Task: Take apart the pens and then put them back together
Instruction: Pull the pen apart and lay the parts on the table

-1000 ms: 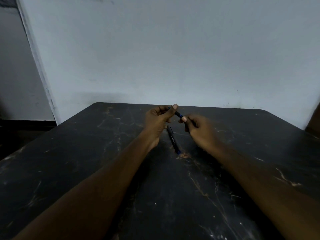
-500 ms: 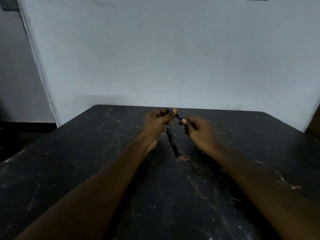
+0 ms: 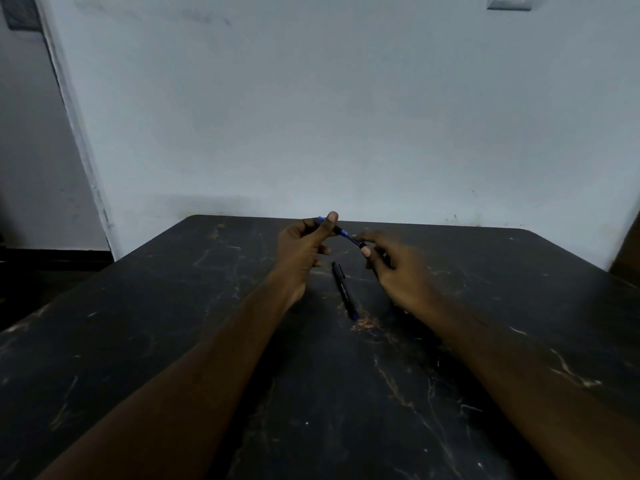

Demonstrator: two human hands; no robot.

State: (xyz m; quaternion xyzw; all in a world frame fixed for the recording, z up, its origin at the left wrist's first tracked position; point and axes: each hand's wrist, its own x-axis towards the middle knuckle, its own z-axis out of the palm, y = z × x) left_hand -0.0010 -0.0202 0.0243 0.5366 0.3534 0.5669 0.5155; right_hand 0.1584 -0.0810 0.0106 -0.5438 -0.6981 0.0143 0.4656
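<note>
Dark veined worktop [image 3: 173,341] fills the near ground, and two bare forearms run across it toward the far edge. Between them lies the lying pen [image 3: 343,289], black with a blue tip pointing back toward the person. It sits just where it did a second ago, whole and untouched.

Just beyond the lying pen and above it, both hands are raised off the surface. The left hand [image 3: 301,254], on the left of the lying pen, grips one end of the held pen [image 3: 347,234], with thumb laid over the barrel and fingers curled beneath. The right hand [image 3: 398,271], on the other side, pinches the opposite end between thumb and fingertips. Neither hand is loose.

The change is small: compared with half a second ago, the thumbs stand a little further apart, and more of the blue middle section shows between them. I read that as the two halves starting to come away from each other, by pulling or unscrewing; which, I cannot tell, as the right hand is blurred. Disassembly of this first pen appears barely begun.

Beyond the lying pen, a pale wall [image 3: 346,116] rises behind the worktop. More of it shows than before, including a wall plate [image 3: 508,1] at the top.
</note>
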